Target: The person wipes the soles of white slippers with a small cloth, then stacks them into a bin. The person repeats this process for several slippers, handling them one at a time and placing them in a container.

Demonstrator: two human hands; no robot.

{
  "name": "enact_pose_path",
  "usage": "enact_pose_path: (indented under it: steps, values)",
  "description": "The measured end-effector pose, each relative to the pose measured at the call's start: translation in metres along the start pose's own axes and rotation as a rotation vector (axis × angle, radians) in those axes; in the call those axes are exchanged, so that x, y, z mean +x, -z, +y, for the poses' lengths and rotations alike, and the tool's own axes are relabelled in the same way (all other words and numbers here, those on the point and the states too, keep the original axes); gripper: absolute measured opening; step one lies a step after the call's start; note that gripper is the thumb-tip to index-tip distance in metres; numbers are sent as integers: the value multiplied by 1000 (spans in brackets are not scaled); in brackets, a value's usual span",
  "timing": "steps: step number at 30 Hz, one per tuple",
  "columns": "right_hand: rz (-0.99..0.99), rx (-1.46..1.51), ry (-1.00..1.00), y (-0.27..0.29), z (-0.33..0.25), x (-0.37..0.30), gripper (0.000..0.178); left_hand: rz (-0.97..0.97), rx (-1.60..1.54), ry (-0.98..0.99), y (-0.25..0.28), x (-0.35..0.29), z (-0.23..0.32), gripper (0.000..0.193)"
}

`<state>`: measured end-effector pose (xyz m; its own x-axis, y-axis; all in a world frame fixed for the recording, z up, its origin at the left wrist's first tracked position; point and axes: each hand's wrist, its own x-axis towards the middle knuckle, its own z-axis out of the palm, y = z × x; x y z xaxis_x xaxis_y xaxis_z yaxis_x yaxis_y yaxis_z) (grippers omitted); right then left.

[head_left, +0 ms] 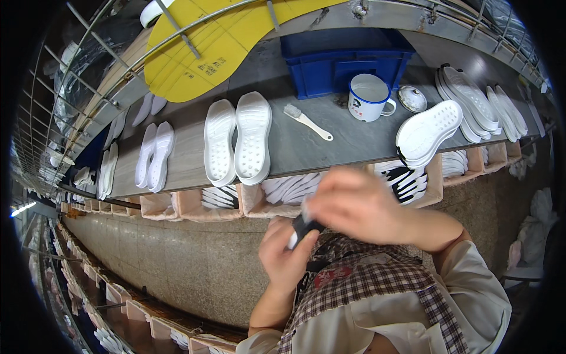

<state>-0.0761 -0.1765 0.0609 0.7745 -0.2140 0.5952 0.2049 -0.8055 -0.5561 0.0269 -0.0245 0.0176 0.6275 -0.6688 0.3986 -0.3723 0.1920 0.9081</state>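
Observation:
In front of my apron, my left hand (280, 252) is closed around a black-and-white piece (303, 227), seen nearly end-on; its full shape is hidden. My right hand (356, 206), blurred by motion, is just above and to the right of it. Its fingers are curled in, with a small pale thing at their tips that I cannot make out. On the bench beyond lie a pair of white shoe soles (252, 138) and a white-handled brush (308, 123). A white sole with black edging (429, 133) rests at the bench's front edge, to the right.
Cloth-lined bins (253, 207) of soles line the bench front. A blue crate (348, 59), an enamel mug (369, 97) and its lid (412, 99) stand at the back. More soles (154, 156) lie left and right. A yellow template (200, 50) sits behind a wire rack.

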Motion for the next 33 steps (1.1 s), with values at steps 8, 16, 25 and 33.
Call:
enact_pose_path:
  steps: [8,16,25,33]
  values:
    - [122,-561,-200,18,141,24,25,192,-121,-14,24,-9,0,25]
    - [142,-472,-137,10,119,-15,28,214,198,-367,45,-18,25,30]
    - [493,-406,-260,49,85,-109,14,137,894,-1071,51,70,-33,25]
    - [638,-695,-693,123,113,-173,28,-196,924,-815,43,140,-144,30]
